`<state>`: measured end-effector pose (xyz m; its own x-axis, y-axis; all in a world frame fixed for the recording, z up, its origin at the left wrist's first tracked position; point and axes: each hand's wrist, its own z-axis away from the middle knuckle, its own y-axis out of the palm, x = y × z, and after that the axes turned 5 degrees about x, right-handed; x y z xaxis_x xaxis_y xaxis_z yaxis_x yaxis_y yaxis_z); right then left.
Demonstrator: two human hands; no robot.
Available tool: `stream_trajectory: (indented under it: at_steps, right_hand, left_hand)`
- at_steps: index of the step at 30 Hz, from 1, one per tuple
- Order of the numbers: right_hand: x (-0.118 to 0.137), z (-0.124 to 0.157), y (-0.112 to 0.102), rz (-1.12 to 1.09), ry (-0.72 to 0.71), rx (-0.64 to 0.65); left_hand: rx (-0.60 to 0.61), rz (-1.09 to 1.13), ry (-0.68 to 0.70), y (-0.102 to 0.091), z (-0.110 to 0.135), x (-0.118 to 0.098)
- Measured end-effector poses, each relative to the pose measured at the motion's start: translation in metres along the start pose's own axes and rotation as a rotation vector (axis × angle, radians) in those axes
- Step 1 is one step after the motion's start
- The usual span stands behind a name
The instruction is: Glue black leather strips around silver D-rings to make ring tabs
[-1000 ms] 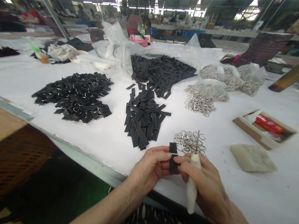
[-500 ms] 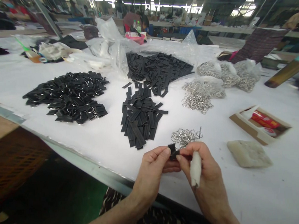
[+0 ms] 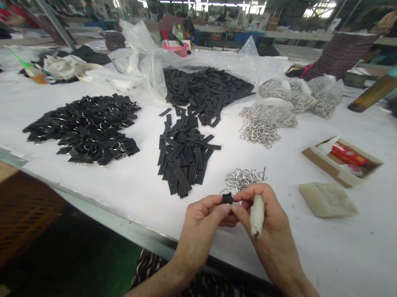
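Note:
My left hand [image 3: 203, 222] and my right hand [image 3: 266, 216] meet near the table's front edge and pinch a small folded black strip [image 3: 227, 199] between their fingertips. My right hand also grips a white-wrapped tool [image 3: 257, 215] across its palm. Just beyond the fingers lies a small heap of metal rings [image 3: 242, 179]. A loose pile of flat black strips [image 3: 183, 156] sits further out, left of the rings.
A heap of black strips with rings attached [image 3: 86, 128] lies at the left. More strips [image 3: 205, 90] and bagged rings [image 3: 296, 95] lie at the back. An open cardboard box [image 3: 342, 160] and a pale waxy block [image 3: 327, 199] are on the right. A wicker basket [image 3: 17, 213] stands below left.
The black strip stood upright between my hands; now it is folded down short and pinched at the fingertips. My right hand's tool has tilted and shows less of its length.

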<state>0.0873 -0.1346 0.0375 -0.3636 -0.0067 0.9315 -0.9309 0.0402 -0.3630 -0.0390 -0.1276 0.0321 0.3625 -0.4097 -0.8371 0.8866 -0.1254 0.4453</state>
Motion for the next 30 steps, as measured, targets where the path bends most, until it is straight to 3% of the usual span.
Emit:
stream_trajectory:
  at_steps: [14,19,24,30]
  right_hand:
    - [0.002,-0.008,0.001,0.016,-0.030,0.015]
    - [0.004,-0.009,-0.001,0.027,-0.030,0.016]
    - [0.006,-0.010,-0.001,0.008,-0.013,0.015]
    - [0.007,-0.010,-0.001,0.014,0.021,0.021]
  left_hand:
    - [-0.054,-0.266,-0.021,-0.001,-0.002,-0.007]
    - [-0.108,-0.463,0.141,-0.002,-0.003,-0.013]
    - [0.006,-0.231,-0.018,0.000,-0.005,-0.011]
    - [0.022,-0.120,-0.051,0.000,-0.007,-0.007]
